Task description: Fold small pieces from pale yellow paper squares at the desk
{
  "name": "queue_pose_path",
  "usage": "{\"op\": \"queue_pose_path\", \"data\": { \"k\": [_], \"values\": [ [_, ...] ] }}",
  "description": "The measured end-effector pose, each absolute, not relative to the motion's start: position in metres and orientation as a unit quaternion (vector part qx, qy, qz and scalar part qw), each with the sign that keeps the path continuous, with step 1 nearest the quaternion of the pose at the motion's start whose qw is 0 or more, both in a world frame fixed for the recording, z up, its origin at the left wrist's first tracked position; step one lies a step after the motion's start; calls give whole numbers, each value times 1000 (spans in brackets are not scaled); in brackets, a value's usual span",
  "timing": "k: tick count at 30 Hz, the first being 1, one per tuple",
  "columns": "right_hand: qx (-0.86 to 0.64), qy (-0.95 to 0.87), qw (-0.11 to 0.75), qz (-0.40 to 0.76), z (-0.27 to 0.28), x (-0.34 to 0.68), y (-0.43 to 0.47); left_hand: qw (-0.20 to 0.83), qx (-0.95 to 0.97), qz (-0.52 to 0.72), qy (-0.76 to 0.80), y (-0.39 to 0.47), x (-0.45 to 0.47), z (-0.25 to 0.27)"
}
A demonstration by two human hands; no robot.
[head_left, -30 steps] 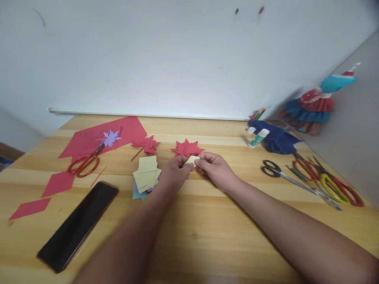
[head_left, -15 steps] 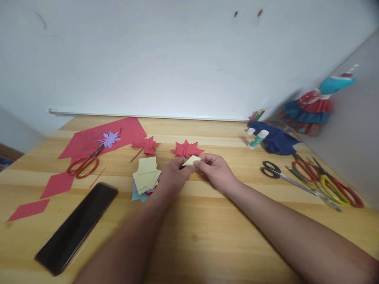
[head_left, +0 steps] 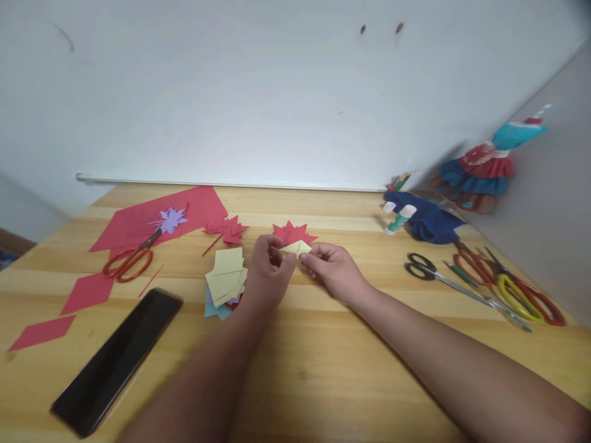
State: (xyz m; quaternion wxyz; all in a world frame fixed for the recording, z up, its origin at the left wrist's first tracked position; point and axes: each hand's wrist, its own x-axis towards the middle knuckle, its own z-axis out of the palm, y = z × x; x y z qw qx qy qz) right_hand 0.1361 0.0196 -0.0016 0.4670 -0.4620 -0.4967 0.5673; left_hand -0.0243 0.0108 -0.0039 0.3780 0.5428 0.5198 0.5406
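Observation:
A small piece of pale yellow paper [head_left: 302, 247], folded with a pointed top, is held between my hands above the middle of the table. My right hand [head_left: 336, 269] pinches its right corner between thumb and fingers. At the left end, the curled fingers and thumb of my left hand [head_left: 270, 271] grip the paper, with a gap between thumb and forefinger. Just behind it lies a pile of red star-shaped paper cutouts [head_left: 293, 232]. To the left of my left hand, a stack of yellow paper squares [head_left: 225, 277] rests over blue, purple and red pieces.
Farther left are red paper cutouts [head_left: 229, 230], a purple paper star [head_left: 172, 220], orange-handled scissors [head_left: 132, 264], red diamonds [head_left: 87, 292] and a phone [head_left: 117, 360]. On the right lie a glue stick [head_left: 401, 219], blue cloth [head_left: 429, 221], black-handled scissors [head_left: 422, 267] and yellow-handled scissors [head_left: 514, 298]. A doll [head_left: 489, 163] stands behind.
My left thumb and forefinger have spread apart, with the forefinger lifted. More of the yellow paper shows, including a fold line. The whole view has shifted slightly.

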Motion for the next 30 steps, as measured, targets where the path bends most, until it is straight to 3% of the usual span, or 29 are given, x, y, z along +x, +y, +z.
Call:
{"op": "queue_pose_path", "data": {
  "k": [3,6,17,30],
  "values": [
    [-453,-506,474,561,-4,138,21,203,630,554,505,6,-24,-3],
    [-442,-516,482,553,-7,139,23,132,655,541,510,3,-23,-2],
    [-417,-546,475,550,-6,141,22,238,619,536,522,12,-26,-2],
    [-439,-560,469,524,4,138,17,225,627,529,525,10,-26,0]
  ]
}}
